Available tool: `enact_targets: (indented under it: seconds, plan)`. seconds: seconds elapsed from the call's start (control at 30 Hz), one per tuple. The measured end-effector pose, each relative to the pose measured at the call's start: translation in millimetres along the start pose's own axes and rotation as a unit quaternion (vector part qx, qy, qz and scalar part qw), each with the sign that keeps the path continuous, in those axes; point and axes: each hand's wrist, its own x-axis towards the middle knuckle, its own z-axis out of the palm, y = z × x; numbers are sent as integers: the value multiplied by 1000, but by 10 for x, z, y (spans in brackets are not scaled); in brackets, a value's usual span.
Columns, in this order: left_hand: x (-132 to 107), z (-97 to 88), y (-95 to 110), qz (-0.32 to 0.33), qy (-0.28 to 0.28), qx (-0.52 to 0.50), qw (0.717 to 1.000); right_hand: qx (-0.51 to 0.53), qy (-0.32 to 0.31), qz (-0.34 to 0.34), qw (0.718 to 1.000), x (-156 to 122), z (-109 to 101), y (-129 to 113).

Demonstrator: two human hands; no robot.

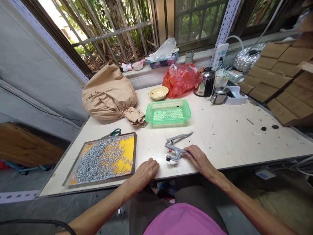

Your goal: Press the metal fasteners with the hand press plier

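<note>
My right hand (199,160) rests on the table, closed around one handle of a grey metal hand plier (176,151). The tool lies with its other handle slanting up and away, a spring between the arms and a black round tip near me. My left hand (147,169) lies at the table's front edge with its fingers curled under; whatever they may hold is hidden. Left of it, a shallow brown-rimmed tray (134,153) with a yellow bottom bears many small silver springs (97,160). Green-handled scissors (115,132) lie behind the tray's far rim.
Beyond the plier stand a green plastic basket (168,121) and a cream bowl (158,93). A tied brown paper sack (107,94) is back left. A red plastic bag (179,81), a steel kettle (206,81) and a lidded metal cup (219,95) line the back; cardboard (281,75) stands right.
</note>
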Motion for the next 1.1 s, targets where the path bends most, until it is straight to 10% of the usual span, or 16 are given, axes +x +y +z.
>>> enact_targets:
  seconds: [0.27, 0.53, 0.67, 0.93, 1.1]
  plan:
    - [180, 51, -108, -208, 16, -84, 974, -41, 10, -25, 999, -21, 47, -57]
    - [895, -1248, -508, -214, 331, -83, 915, -119, -17, -69, 990, -63, 80, -76]
    - [839, -1562, -706, -227, 369, -47, 900, -106, -20, -77, 991, -122, 91, 2]
    - [-339, -705, -1268, -423, 214, -46, 879, -80, -47, -121, 988, -175, 199, 261]
    - [-522, -304, -1283, -396, 129, -59, 907, -99, -56, -129, 985, -134, 247, 326]
